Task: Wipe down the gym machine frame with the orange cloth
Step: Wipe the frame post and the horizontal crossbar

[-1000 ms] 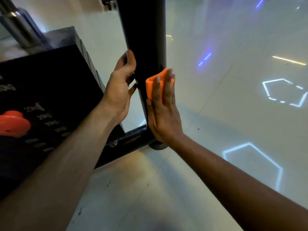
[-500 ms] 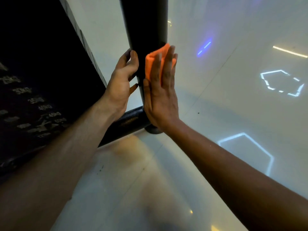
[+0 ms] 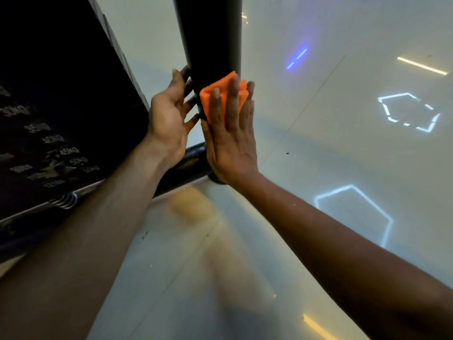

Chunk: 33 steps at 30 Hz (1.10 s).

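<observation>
Both forearms reach forward and up from the bottom corners of the view to the black upright post [image 3: 215, 33] of the gym machine frame. The right hand [image 3: 231, 141] stands palm-forward, fingers straight and together and pointing up, flat against the near face of the post. Under those fingers lies the folded orange cloth [image 3: 221, 94], pressed to the post just above the joint where the black base tube [image 3: 191, 165] meets it; the cloth's top edge shows above the fingertips. The right grip is wide, nothing pinched, only flat pressure on the cloth. The left hand [image 3: 169, 119] sits at the post's left side, thumb up, fingers loosely spread with their tips touching or reaching behind the post; whether they curl round it cannot be told, though the grip looks relaxed and wide.

To the left, the black weight stack [image 3: 61, 94] carries white, partly blurred labels running down its face: 30kg, 35kg, 40kg, 45kg, 50kg, 55kg, with lower ones unreadable. A coiled metal spring [image 3: 65, 201] shows at its lower edge. The glossy pale floor [image 3: 331, 143] mirrors hexagon-shaped lights and a blue streak
</observation>
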Tool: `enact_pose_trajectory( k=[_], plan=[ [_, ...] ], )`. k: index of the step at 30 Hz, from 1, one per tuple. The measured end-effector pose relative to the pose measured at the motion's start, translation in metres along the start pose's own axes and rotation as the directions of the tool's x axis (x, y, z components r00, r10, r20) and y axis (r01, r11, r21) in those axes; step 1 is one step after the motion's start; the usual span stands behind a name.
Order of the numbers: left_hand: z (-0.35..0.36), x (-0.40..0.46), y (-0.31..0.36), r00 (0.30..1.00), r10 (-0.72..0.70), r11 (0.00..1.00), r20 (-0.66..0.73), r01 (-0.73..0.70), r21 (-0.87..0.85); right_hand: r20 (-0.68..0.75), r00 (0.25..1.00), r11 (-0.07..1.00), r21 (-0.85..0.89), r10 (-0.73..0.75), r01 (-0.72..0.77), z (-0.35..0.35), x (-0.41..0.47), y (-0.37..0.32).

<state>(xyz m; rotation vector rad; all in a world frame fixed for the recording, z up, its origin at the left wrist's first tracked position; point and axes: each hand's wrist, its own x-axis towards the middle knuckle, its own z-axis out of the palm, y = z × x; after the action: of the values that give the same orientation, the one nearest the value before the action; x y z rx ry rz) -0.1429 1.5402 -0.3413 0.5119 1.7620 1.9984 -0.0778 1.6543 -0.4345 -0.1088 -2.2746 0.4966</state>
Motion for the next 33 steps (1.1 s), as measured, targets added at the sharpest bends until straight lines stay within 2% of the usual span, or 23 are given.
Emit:
enact_pose_trajectory(
  k=[2,5,7,10,13,15,18,20,22,25,27,30,33],
  plan=[
    [-0.003,0.002,-0.004,1.0,0.008,1.0,-0.019,-0.009,-0.03,0.103,0.988,0.984,-0.126,-0.113,0.125,0.008,-0.024,0.025],
    [-0.004,0.002,-0.014,1.0,0.0,1.0,-0.017,0.0,-0.004,0.245,0.965,0.985,-0.111,-0.099,0.129,0.014,-0.064,0.047],
    [-0.004,0.003,-0.02,1.0,0.002,0.999,-0.001,-0.002,0.048,0.244,0.965,0.991,-0.066,-0.097,0.116,0.012,-0.066,0.044],
    [-0.004,0.004,-0.029,1.0,-0.011,0.996,0.001,0.011,0.085,0.114,0.993,0.998,0.057,-0.013,0.007,0.007,-0.036,0.027],
    [-0.002,0.005,-0.037,0.999,-0.032,0.994,-0.008,0.033,0.104,0.023,1.0,0.999,0.049,-0.003,0.002,0.013,-0.025,0.025],
    [-0.001,0.005,-0.043,0.999,-0.042,0.995,-0.026,0.045,0.093,0.076,0.996,0.999,0.021,-0.039,0.038,0.024,-0.044,0.036],
    [0.0,0.006,-0.052,0.997,-0.058,0.99,-0.055,0.065,0.123,0.225,0.974,1.0,0.004,0.012,-0.013,0.037,-0.084,0.052],
    [0.0,0.006,-0.056,0.997,-0.058,0.988,-0.059,0.066,0.143,0.249,0.968,0.999,0.02,0.037,-0.043,0.037,-0.091,0.053],
    [0.0,0.006,-0.058,0.997,-0.048,0.988,-0.061,0.057,0.146,0.184,0.982,0.996,0.072,0.037,-0.051,0.032,-0.076,0.041],
    [0.001,0.007,-0.058,0.997,-0.045,0.986,-0.063,0.054,0.158,0.002,0.996,0.985,0.149,0.085,-0.084,0.03,-0.042,0.023],
    [0.001,0.006,-0.058,0.998,-0.049,0.984,-0.048,0.056,0.17,-0.016,0.998,0.991,0.118,0.059,-0.057,0.035,-0.042,0.024],
    [-0.002,0.007,-0.065,0.998,-0.053,0.988,-0.039,0.058,0.142,0.137,0.99,0.998,0.059,0.021,-0.029,0.046,-0.082,0.045],
    [-0.008,0.009,-0.075,0.998,-0.055,0.993,-0.007,0.056,0.102,0.247,0.968,0.994,0.075,0.053,-0.073,0.045,-0.104,0.051]
  ],
)
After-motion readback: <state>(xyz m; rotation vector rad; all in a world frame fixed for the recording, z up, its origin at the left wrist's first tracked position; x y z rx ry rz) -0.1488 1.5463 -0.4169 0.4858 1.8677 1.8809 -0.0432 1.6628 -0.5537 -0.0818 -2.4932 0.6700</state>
